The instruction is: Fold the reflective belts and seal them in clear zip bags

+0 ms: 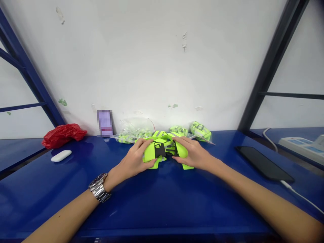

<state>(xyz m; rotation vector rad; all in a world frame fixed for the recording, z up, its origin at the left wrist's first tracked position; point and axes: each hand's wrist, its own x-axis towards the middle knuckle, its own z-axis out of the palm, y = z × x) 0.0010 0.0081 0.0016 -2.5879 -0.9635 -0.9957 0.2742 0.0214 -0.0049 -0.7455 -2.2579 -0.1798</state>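
The left hand (135,157) and right hand (194,153) grip opposite sides of the fluorescent strap (150,152) between thumb and fingers, apparently steadying its 2 black buckle parts (160,151).

Our blue table (164,202) carries the buckled neon straps (160,150), which we hold at its surface. Left of these straps are a red bag (63,135), a white case (61,156) and an upright blurred screen (105,122); behind them, plastic-wrapped neon bundles (200,131); right of them, a black phone (264,163).
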